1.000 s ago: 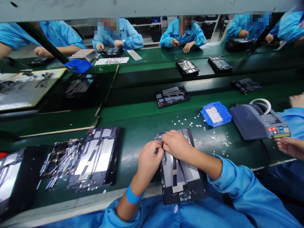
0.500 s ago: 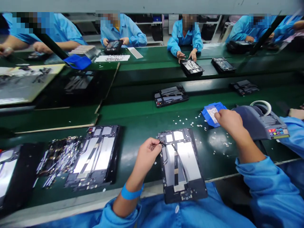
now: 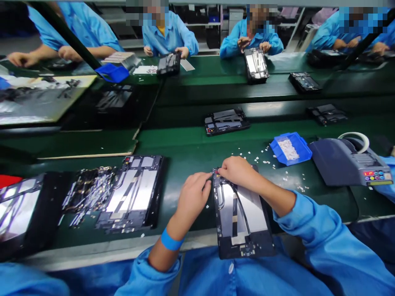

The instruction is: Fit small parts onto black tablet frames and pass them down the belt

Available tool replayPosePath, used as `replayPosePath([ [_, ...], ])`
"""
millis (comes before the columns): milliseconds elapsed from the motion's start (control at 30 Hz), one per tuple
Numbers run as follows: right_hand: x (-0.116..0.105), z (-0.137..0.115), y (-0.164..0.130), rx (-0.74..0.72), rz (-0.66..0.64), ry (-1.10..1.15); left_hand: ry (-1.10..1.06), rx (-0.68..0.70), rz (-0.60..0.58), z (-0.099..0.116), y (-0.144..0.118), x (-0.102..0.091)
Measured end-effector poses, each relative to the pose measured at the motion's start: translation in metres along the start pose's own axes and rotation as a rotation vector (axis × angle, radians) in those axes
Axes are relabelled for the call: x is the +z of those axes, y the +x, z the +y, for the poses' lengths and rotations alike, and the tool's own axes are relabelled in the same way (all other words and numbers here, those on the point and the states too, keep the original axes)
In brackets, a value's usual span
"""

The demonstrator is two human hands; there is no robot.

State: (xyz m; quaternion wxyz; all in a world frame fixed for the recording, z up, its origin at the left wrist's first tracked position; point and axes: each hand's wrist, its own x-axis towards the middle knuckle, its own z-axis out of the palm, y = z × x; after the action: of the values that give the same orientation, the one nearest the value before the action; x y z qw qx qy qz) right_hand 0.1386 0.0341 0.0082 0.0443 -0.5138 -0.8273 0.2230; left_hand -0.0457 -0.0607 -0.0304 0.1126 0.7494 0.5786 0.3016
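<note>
An opened black tablet chassis (image 3: 242, 222) with silver plates and a dark cable lies on the green belt right in front of me, its near end hanging over the edge. My left hand (image 3: 193, 199) grips the chassis's upper left edge. My right hand (image 3: 239, 170) rests with fingertips pressed on the top left corner of the chassis; a small piece under the fingers cannot be made out. A blue bin (image 3: 290, 149) of small white pieces sits to the right, apart from both hands.
A grey tape dispenser (image 3: 345, 162) stands at the right. A second chassis (image 3: 135, 193) and a heap of parts (image 3: 88, 191) lie at the left. Another chassis (image 3: 225, 121) rides the middle belt. White bits litter the belt. Several people in blue coats work opposite.
My right hand came back from the blue bin to the chassis's top corner. My left hand stayed at the upper left edge. Workers opposite lifted their units upright.
</note>
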Motion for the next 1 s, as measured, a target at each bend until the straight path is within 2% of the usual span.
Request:
replayPosePath([
  [233,-0.004,-0.006,0.004,0.062,-0.094,-0.054,0.091,0.119,-0.001,-0.003,0.003,0.006],
  [433,-0.010,-0.007,0.009,0.046,-0.178,-0.111,0.358,0.152,-0.150,0.002,0.005,0.003],
  [500,-0.008,-0.003,0.003,-0.007,-0.155,-0.088,0.476,0.132,-0.221,0.010,0.006,0.000],
  [567,-0.002,0.004,-0.007,-0.069,-0.062,-0.061,0.552,0.128,-0.284,0.019,0.008,-0.003],
  [633,0.008,0.014,-0.020,-0.196,0.040,-0.071,0.562,0.140,-0.328,0.023,0.011,-0.007],
  [767,0.024,0.032,-0.038,-0.515,0.135,-0.155,0.419,0.103,-0.358,0.008,0.013,-0.013],
  [867,0.026,0.033,-0.041,-0.589,0.151,-0.240,0.146,0.038,-0.339,-0.010,0.013,-0.013],
  [1000,0.019,0.020,-0.037,-0.615,0.113,-0.361,-0.276,-0.262,-0.228,-0.016,0.016,-0.005],
])
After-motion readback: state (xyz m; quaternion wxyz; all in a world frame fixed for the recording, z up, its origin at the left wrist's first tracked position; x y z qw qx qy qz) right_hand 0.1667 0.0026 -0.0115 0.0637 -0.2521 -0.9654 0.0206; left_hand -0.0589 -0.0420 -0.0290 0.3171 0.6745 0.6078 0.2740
